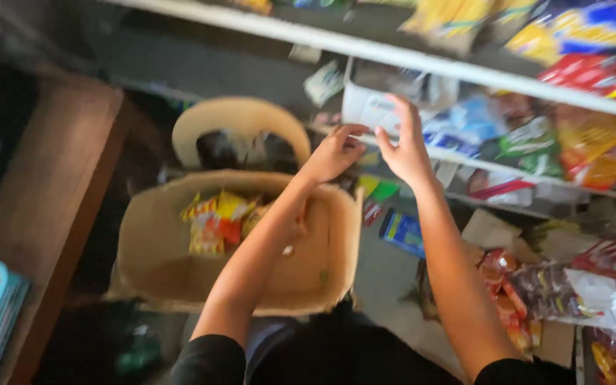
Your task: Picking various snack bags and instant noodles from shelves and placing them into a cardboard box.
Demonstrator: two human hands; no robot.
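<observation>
Both my arms reach forward over an open cardboard box (151, 249). My left hand (333, 153) has its fingers curled, thumb and fingertips pinched together near the edge of a white tray; whether it holds anything is unclear. My right hand (404, 142) is raised beside it with fingers spread, touching or nearly touching the white plastic tray (358, 103) on the middle shelf. Inside the box lie a few yellow and red snack packets (215, 217). The picture is motion-blurred.
White shelves (393, 53) at the right carry many colourful snack bags (586, 139). A tan plastic chair (240, 117) stands behind the box. More packets (557, 289) lie at the lower right, a brown wooden counter (44, 171) at left, a blue packet (402, 232) on the floor.
</observation>
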